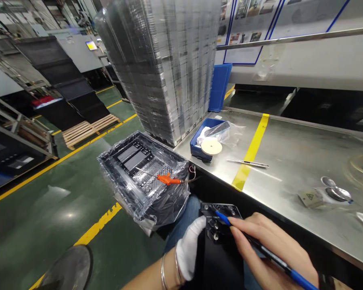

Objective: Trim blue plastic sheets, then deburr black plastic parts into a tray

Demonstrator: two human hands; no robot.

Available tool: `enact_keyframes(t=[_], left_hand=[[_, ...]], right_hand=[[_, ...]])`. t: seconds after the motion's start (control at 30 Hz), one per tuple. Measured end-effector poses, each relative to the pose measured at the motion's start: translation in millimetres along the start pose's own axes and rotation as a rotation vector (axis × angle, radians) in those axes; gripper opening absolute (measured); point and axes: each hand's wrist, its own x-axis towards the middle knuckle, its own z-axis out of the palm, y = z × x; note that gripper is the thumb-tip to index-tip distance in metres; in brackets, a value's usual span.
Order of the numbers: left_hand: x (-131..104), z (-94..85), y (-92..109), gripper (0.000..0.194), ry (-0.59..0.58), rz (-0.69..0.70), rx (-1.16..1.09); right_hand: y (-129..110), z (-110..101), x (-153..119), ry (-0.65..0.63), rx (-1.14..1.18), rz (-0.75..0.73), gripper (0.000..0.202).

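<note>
My left hand [190, 250], in a white glove with the bracelets at its wrist, is closed around the left edge of a black plastic part [221, 257]. This part is held tilted above my lap, with raised posts and small round fittings at its far end. Bare fingers of my right hand [272, 241] pinch a blue-and-black pen-like tool [270, 254]. Its blue tip is at the upper end of the part, among the fittings; whether it touches cannot be made out. My left fingers are mostly hidden behind the part.
Left of the metal bench [290, 141] stands a plastic-lined crate [121, 193] of black parts, with an orange air blow gun [168, 179] on it. A blue bin [196, 149], a thin metal tool [248, 163] and a magnifier [339, 194] lie on the bench. Wrapped stacked trays [169, 72] tower behind.
</note>
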Motion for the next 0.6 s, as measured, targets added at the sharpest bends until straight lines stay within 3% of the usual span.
enact_keyframes(t=[0.1, 0.3, 0.43, 0.6], left_hand=[[6.7, 1.9, -1.0, 0.028, -0.091, -0.064, -0.085], [8.0, -11.3, -8.9, 0.016, -0.06, 0.153, -0.011], [0.3, 0.6, -1.4, 0.028, -0.026, 0.002, -0.057], [-1.3, 3.6, 3.0, 0.037, 0.061, 0.01, -0.012]], right_hand=[[0.9, 6.4, 3.7, -0.007, -0.008, -0.017, 0.013], [2.9, 14.9, 3.9, -0.013, -0.013, -0.058, 0.012], [0.2, 5.8, -3.9, -0.035, -0.016, -0.037, 0.015], [-1.1, 2.2, -13.9, -0.067, -0.022, -0.062, 0.02]])
